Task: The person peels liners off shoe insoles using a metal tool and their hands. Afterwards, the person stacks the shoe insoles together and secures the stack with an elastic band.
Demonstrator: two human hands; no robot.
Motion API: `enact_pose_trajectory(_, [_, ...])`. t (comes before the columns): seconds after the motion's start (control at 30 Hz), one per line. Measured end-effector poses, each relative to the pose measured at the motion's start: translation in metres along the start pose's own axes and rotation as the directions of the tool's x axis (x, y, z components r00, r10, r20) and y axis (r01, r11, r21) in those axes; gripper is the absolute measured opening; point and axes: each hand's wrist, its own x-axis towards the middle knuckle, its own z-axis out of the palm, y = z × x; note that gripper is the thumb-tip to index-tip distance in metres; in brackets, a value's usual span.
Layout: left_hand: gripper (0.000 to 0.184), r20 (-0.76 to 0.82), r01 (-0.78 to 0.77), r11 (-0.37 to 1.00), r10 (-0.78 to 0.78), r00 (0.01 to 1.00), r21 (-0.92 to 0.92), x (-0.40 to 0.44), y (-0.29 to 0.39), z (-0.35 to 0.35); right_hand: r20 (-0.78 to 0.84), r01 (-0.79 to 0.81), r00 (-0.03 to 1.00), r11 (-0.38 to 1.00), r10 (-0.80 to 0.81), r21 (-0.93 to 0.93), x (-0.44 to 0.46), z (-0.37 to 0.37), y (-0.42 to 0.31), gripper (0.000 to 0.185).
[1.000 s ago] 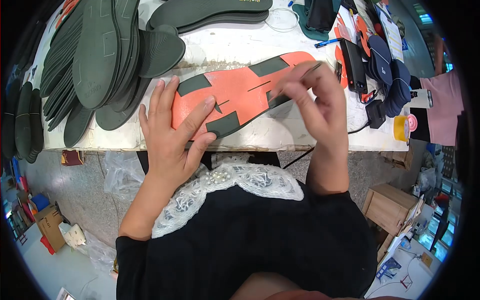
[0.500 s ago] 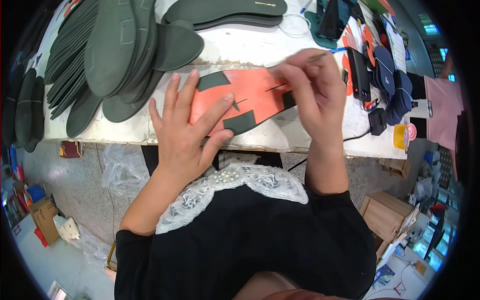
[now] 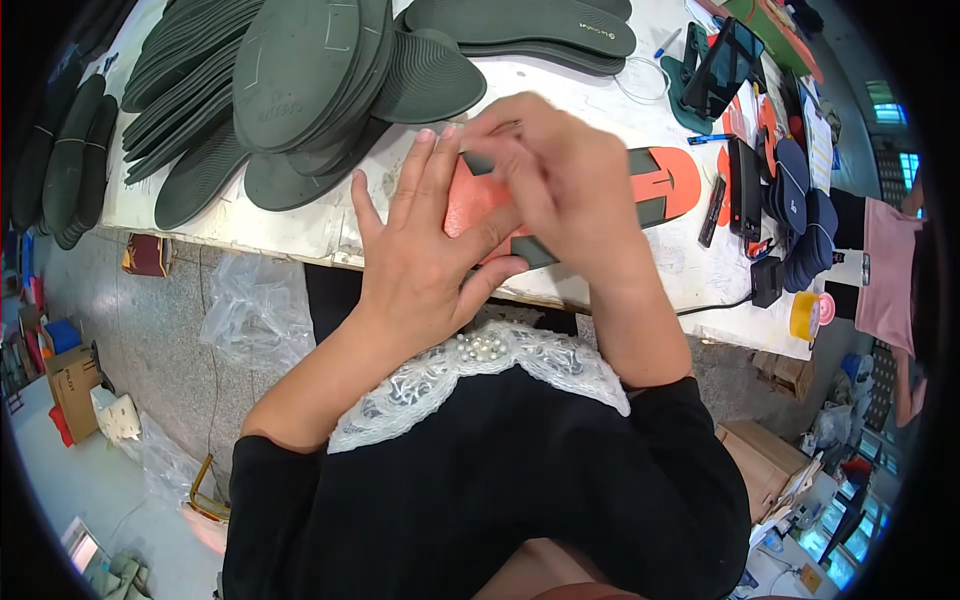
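An orange-red sole-shaped template [image 3: 684, 184] lies on the table over a dark green insole [image 3: 651, 210], which shows through its cut-outs. My left hand [image 3: 425, 250] rests flat on the template's left part, fingers spread, thumb near the front edge. Above the template's middle, my right hand [image 3: 575, 185] is closed in a pinch, its fingertips close to the left fingers. The thin pen-like stick it held half a second ago is mostly hidden by the fingers now. Both hands cover much of the template.
Stacks of dark green insoles [image 3: 295, 85] stand at the left, with more insoles [image 3: 520, 28] behind. A phone [image 3: 725, 65] leans on a green stand. A blue pen [image 3: 708, 138], a black cutter [image 3: 713, 212], bundled navy insoles [image 3: 790, 185] and yellow tape [image 3: 803, 315] lie at the right.
The view has shifted, so the table items appear further right. My right hand has moved left across the template toward my left hand, uncovering its right end. My left hand stays pressed on it.
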Motion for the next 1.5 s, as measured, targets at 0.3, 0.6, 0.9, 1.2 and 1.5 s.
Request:
enact_pose_trajectory(0.3, [0.053,-0.023,0.028,0.999,-0.029,0.999,-0.018,0.002,0.006,0.001,0.012,-0.120,0.993,0.958,0.121,0.261,-0.058,-0.017,-0.008,0.013])
enact_pose_trajectory(0.6, [0.059,-0.065,-0.013,1.000,0.012,0.998,-0.010,0.005,0.002,0.000,-0.129,-0.177,0.967,0.943,0.219,0.280,-0.079,-0.038,-0.007,0.009])
enact_pose_trajectory(0.9, [0.047,-0.444,0.239,0.949,-0.127,0.887,0.206,0.033,-0.067,-0.085,-0.618,-0.060,0.757,0.964,0.213,0.259,-0.088,-0.082,0.037,0.006])
enact_pose_trajectory(1.2, [0.053,-0.059,-0.010,0.999,0.013,0.998,0.051,0.003,0.005,-0.025,-0.707,-0.123,0.663,0.967,0.247,0.223,-0.095,-0.096,0.060,0.007])
enact_pose_trajectory(1.5, [0.050,0.025,0.001,0.998,-0.003,1.000,0.063,0.001,0.007,-0.017,-0.592,-0.070,0.777,0.964,0.213,0.256,-0.091,-0.084,0.073,0.009])
